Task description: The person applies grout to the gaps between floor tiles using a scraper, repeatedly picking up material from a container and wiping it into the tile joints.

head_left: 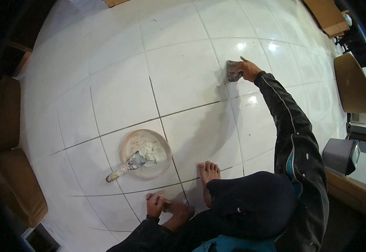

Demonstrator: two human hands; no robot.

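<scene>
My right hand (247, 69) reaches far out over the white tiled floor (187, 75). Its fingers press a dark grey, block-shaped pad (234, 71), a sponge or folded cloth, onto a tile near a joint. My left hand (154, 204) is low beside my bent leg, its fingers loosely bent and apart, with nothing visible in them. In front of that hand stands a round, shallow bowl (125, 147) of white paste (153, 153). A putty knife (118, 172) leans in the bowl, blade in the paste and smeared handle over the near-left rim.
Dark joints run between the nearer tiles; farther ones look pale. My bare foot (209, 171) rests right of the bowl. Brown upholstered furniture (17, 185) lines the left edge. At right are a brown seat back (353, 84), a grey box-like object (338, 155) and a cardboard box (326, 17).
</scene>
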